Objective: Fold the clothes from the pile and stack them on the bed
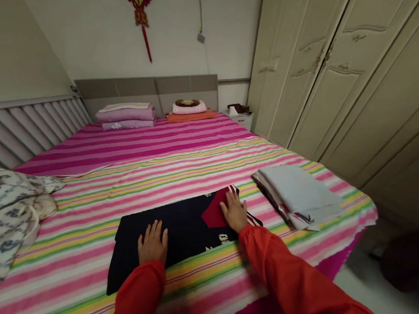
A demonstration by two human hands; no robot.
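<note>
A dark navy garment [186, 222] with a red panel and white stripes at its right end lies folded lengthwise on the striped bed sheet [196, 173]. My left hand [153, 243] rests flat on its dark left part, fingers spread. On the red panel near the striped end lies my right hand [235, 213], also flat with the fingers apart. Neither hand grips the cloth. To the right of the garment sits a stack of folded clothes [296, 188], with a light grey piece on top.
A crumpled floral cloth [5, 219] lies at the left edge of the bed. Folded purple bedding [127, 116] and a pink pillow [189, 107] stand by the headboard [184, 83]. A wardrobe [318, 59] runs along the right side, beyond a small nightstand [243, 120].
</note>
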